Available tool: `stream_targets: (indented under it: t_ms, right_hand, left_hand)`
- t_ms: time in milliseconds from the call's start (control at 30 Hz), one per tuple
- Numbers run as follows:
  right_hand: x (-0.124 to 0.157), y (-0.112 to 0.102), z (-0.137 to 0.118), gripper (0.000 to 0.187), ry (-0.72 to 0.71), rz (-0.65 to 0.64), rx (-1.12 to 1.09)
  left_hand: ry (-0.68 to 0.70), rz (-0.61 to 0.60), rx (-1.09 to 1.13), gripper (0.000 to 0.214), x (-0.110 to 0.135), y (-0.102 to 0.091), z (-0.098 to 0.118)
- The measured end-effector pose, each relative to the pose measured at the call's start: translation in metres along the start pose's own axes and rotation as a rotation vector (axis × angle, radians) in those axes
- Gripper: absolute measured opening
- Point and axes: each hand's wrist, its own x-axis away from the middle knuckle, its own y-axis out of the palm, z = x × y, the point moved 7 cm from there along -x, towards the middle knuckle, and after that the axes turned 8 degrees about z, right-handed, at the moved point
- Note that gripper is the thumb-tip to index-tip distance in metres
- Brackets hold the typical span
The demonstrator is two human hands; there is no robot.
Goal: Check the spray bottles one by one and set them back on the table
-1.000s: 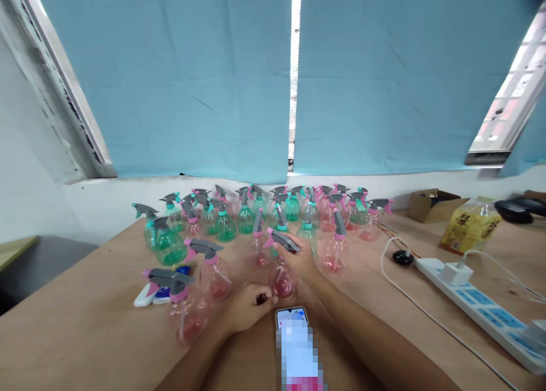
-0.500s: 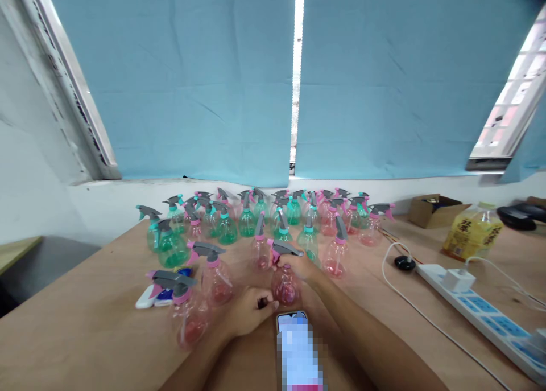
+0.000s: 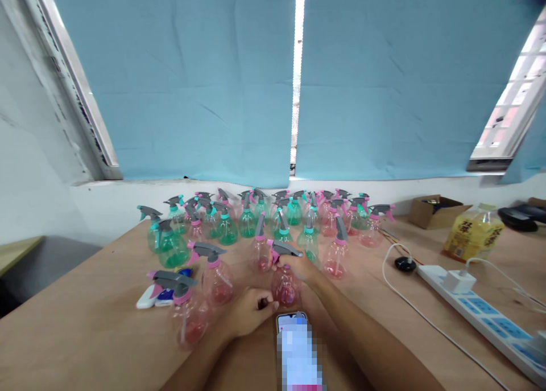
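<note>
My right hand (image 3: pixel 301 264) is closed around the neck and trigger head of a clear pink spray bottle (image 3: pixel 285 288), which stands upright on the table. My left hand (image 3: pixel 252 312) rests on the table just left of that bottle, fingers curled in a loose fist with nothing visible in it. Below the bottle lies a phone (image 3: pixel 292 322), its screen lit and mostly blurred out. Two more pink spray bottles, one farther back (image 3: pixel 217 283) and one nearer (image 3: pixel 190 320), stand left of my left hand. Another pink spray bottle (image 3: pixel 335 259) is to the right of my right hand.
Several green spray bottles (image 3: pixel 173 250) and pink ones stand in rows toward the wall. White and blue items (image 3: pixel 164 296) lie at the left. On the right are a white power strip (image 3: pixel 480 317), a cable, a black puck (image 3: pixel 404 264), a yellow-labelled jug (image 3: pixel 473 234) and a cardboard box (image 3: pixel 437 213).
Both hands and the held spray bottle stay in place. Only the camera's view has shifted very slightly.
</note>
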Motion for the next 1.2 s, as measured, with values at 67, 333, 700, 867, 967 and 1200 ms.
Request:
stream_targets:
  t_ms: [67, 333, 700, 867, 967, 1200]
  right_hand:
    - [0.000, -0.001, -0.002, 0.027, -0.006, 0.012, 0.009]
    - [-0.002, -0.003, 0.008, 0.027, 0.017, 0.031, 0.008]
    - [-0.001, 0.000, 0.000, 0.028, -0.036, 0.021, 0.039]
    - [-0.001, 0.002, -0.001, 0.023, -0.038, 0.023, 0.012]
    - [0.000, 0.001, -0.001, 0.027, -0.030, 0.029, 0.030]
    - [0.000, 0.000, 0.004, 0.023, -0.008, 0.053, 0.007]
  left_hand:
    - [0.004, 0.001, -0.001, 0.039, 0.000, 0.001, -0.001]
    - [0.008, -0.003, -0.007, 0.040, 0.000, 0.000, 0.000]
    - [-0.006, 0.012, -0.001, 0.039, 0.000, 0.001, -0.003]
    - [-0.001, 0.010, -0.006, 0.039, 0.000, 0.002, -0.004]
    - [0.001, 0.009, -0.015, 0.039, 0.000, 0.002, -0.005]
    - [0.006, 0.009, -0.019, 0.039, 0.001, 0.002, -0.006]
